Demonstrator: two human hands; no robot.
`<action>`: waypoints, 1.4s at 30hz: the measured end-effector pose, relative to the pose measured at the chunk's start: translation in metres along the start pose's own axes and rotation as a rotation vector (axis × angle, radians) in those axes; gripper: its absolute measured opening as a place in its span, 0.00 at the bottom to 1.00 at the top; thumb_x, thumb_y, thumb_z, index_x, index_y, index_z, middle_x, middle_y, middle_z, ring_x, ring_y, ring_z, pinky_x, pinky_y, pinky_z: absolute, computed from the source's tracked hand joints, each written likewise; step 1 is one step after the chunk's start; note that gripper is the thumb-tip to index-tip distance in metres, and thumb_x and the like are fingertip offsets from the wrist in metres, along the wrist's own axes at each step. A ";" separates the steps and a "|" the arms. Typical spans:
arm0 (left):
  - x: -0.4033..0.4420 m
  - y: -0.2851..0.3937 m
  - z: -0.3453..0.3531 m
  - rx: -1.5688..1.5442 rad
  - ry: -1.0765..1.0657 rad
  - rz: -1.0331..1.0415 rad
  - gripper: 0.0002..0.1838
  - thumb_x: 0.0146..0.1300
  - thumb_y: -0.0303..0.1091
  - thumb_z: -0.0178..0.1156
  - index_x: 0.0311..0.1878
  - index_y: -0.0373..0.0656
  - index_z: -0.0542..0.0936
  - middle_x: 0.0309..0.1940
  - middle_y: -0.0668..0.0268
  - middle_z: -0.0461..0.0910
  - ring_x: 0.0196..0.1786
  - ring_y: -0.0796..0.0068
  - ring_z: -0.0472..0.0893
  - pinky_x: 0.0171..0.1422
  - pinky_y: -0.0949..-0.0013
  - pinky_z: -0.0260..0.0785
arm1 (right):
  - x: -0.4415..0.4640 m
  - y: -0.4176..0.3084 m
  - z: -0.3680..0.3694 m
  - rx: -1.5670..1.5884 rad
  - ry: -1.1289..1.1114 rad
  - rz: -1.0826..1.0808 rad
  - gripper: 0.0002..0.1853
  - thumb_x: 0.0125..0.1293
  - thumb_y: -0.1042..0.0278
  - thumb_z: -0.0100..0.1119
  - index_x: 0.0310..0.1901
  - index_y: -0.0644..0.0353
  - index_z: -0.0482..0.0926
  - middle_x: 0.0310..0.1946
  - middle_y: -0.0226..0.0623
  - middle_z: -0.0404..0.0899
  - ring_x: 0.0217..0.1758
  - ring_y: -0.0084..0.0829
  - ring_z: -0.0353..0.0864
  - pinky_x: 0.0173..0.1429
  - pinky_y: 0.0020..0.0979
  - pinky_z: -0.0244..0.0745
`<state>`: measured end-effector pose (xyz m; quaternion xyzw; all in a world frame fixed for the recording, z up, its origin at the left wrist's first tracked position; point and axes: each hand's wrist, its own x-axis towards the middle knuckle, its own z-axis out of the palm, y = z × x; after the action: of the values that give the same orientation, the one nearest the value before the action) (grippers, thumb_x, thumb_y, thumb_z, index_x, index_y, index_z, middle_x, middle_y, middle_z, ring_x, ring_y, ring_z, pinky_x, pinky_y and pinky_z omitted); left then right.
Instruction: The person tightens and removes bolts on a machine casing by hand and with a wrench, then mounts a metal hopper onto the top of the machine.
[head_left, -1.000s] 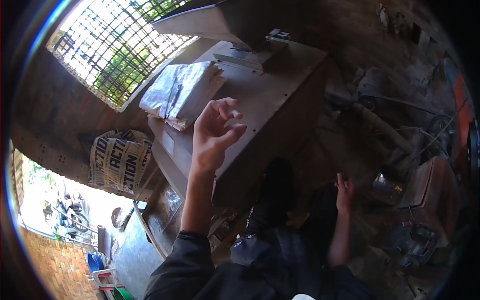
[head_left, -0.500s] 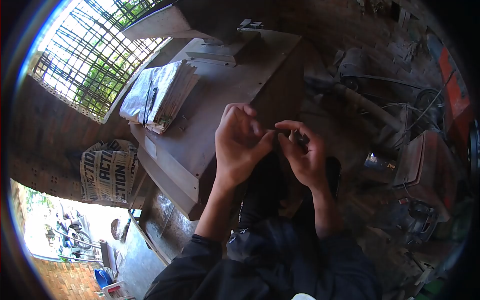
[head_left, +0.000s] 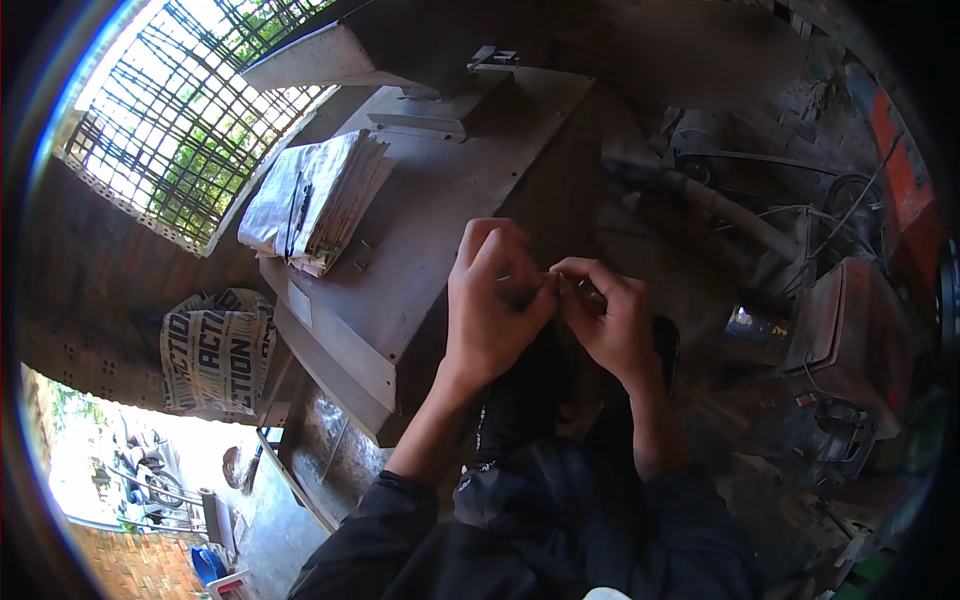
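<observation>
My left hand (head_left: 497, 300) and my right hand (head_left: 605, 310) meet in front of my body, beside the edge of a grey metal machine housing (head_left: 430, 210). Both hands are closed in a pinch, thumbs against fingers, with their fingertips almost touching. Something tiny may be between the fingertips, too small to make out. On the housing, up and left of my hands, lies a folded stack of white sacks (head_left: 308, 198) with a dark pen-like item on top.
A metal hopper (head_left: 320, 55) rises at the housing's far end. A printed sack (head_left: 217, 350) sits at the left, under a barred window (head_left: 185, 125). To the right are a dusty pipe (head_left: 730, 212), a reddish metal box (head_left: 835, 325) and an orange panel (head_left: 900, 180).
My right hand has come up from low on the right to meet my left hand, which moved right and down. The fingers of both have closed into pinches. The view has shifted.
</observation>
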<state>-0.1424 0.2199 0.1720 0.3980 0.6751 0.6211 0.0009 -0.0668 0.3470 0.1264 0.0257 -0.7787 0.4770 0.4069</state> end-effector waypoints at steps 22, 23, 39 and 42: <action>0.042 -0.040 -0.008 0.130 -0.188 0.023 0.11 0.57 0.20 0.63 0.30 0.38 0.68 0.46 0.61 0.72 0.41 0.77 0.78 0.44 0.73 0.74 | -0.011 0.067 -0.027 1.208 0.231 0.416 0.07 0.68 0.67 0.60 0.44 0.57 0.80 0.17 0.15 0.56 0.16 0.12 0.48 0.20 0.20 0.42; 0.042 -0.042 -0.006 0.074 -0.258 -0.031 0.11 0.59 0.20 0.63 0.32 0.40 0.69 0.48 0.63 0.72 0.42 0.82 0.77 0.46 0.76 0.72 | -0.010 0.066 -0.026 1.219 0.231 0.432 0.07 0.68 0.65 0.60 0.43 0.56 0.79 0.17 0.15 0.55 0.16 0.12 0.48 0.20 0.20 0.42; 0.030 -0.066 0.030 0.296 -0.795 -0.162 0.09 0.63 0.33 0.62 0.39 0.36 0.79 0.27 0.60 0.83 0.32 0.69 0.84 0.37 0.67 0.74 | -0.001 0.064 -0.013 0.976 0.526 0.516 0.22 0.74 0.45 0.44 0.33 0.55 0.74 0.21 0.19 0.63 0.23 0.14 0.60 0.31 0.20 0.60; 0.052 -0.068 0.017 0.343 -0.683 -0.057 0.09 0.63 0.32 0.62 0.40 0.36 0.80 0.27 0.61 0.82 0.30 0.72 0.82 0.35 0.70 0.73 | -0.018 0.098 -0.039 0.575 0.349 0.535 0.18 0.74 0.56 0.50 0.29 0.57 0.75 0.20 0.21 0.68 0.22 0.14 0.64 0.32 0.22 0.63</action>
<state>-0.2058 0.2679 0.1363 0.5577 0.7408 0.3303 0.1764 -0.0726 0.4234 0.0522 -0.1458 -0.5128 0.7606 0.3706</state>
